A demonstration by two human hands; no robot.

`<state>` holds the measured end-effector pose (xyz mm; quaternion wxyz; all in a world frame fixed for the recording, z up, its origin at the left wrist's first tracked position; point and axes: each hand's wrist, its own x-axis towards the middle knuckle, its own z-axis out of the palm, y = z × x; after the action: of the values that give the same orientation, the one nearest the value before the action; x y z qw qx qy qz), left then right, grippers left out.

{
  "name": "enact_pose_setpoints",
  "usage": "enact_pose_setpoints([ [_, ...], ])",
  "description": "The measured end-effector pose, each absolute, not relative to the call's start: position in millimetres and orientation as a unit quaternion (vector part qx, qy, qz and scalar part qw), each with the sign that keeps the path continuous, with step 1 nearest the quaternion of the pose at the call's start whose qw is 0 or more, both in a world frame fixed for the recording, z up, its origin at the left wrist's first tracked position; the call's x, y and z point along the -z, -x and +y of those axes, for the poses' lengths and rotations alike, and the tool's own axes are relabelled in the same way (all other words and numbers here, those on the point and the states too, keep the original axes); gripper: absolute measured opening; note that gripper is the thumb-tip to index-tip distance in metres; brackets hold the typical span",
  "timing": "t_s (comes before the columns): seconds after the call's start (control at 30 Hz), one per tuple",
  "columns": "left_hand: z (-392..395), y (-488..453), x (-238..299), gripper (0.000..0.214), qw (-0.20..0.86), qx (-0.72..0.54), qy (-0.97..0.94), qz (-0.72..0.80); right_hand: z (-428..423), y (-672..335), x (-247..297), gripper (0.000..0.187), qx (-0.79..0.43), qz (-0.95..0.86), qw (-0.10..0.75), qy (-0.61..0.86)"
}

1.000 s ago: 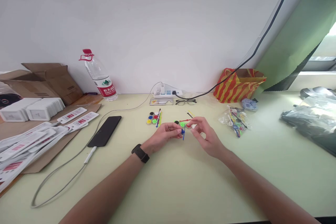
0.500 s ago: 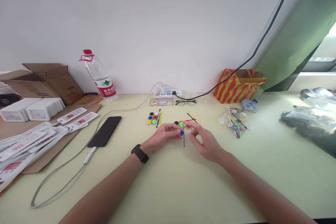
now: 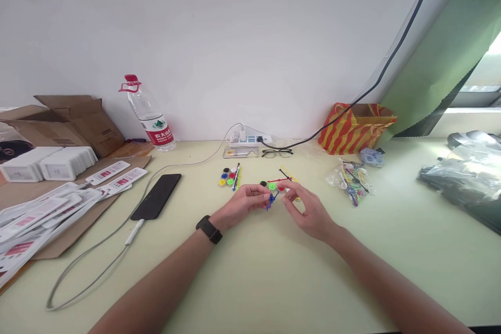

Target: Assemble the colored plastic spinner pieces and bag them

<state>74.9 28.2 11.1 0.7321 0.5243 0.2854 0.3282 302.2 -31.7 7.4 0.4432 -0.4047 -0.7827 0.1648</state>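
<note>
My left hand (image 3: pixel 241 204), a black watch on its wrist, pinches a small blue piece with a thin blue stick (image 3: pixel 271 200) that now slants between both hands. My right hand (image 3: pixel 306 209) faces it with fingertips curled in a pinch near the stick's upper end; whether it grips the stick is hard to make out. Just behind the fingers lie a green disc (image 3: pixel 272 186), a black disc and a red stick (image 3: pixel 277 180). A cluster of small coloured discs and sticks (image 3: pixel 229 176) lies further left.
A black phone (image 3: pixel 156 195) with a grey cable lies left; white tags and cardboard lie beyond it. A water bottle (image 3: pixel 148 114), power strip, glasses (image 3: pixel 276 152) and striped bag (image 3: pixel 354 126) line the wall. A clear bag of parts (image 3: pixel 351 179) lies right.
The blue stick, hanging upright half a second ago, now slants. My right hand's fingers have closed in toward it. My left hand has barely moved.
</note>
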Motion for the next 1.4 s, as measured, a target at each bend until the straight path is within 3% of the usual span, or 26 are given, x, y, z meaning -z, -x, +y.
enact_pose_setpoints([
  [0.27, 29, -75, -10, 0.027, 0.731, -0.338, -0.518, 0.289, -39, -296, -12, 0.062, -0.219, -0.723, 0.511, 0.411],
  [0.4, 28, -76, -12, 0.029, 0.720, -0.358, -0.513, 0.301, -38, -298, -20, 0.048, -0.431, -0.651, 0.450, 0.433],
  [0.47, 28, -76, -12, 0.030, 0.718, -0.361, -0.513, 0.302, -36, -301, -24, 0.044, -0.467, -0.611, 0.468, 0.436],
  [0.6, 30, -76, -10, 0.031, 0.721, -0.350, -0.517, 0.299, -30, -302, -24, 0.035, -0.423, -0.599, 0.521, 0.437],
  [0.9, 26, -76, -14, 0.028, 0.721, -0.321, -0.544, 0.283, -32, -288, -3, 0.021, -0.363, -0.698, 0.480, 0.388],
  [1.23, 25, -76, -17, 0.026, 0.714, -0.307, -0.562, 0.281, -31, -288, 1, 0.020, -0.350, -0.717, 0.459, 0.392],
  [1.4, 26, -75, -14, 0.028, 0.718, -0.316, -0.552, 0.284, -32, -292, -5, 0.020, -0.309, -0.699, 0.495, 0.413],
])
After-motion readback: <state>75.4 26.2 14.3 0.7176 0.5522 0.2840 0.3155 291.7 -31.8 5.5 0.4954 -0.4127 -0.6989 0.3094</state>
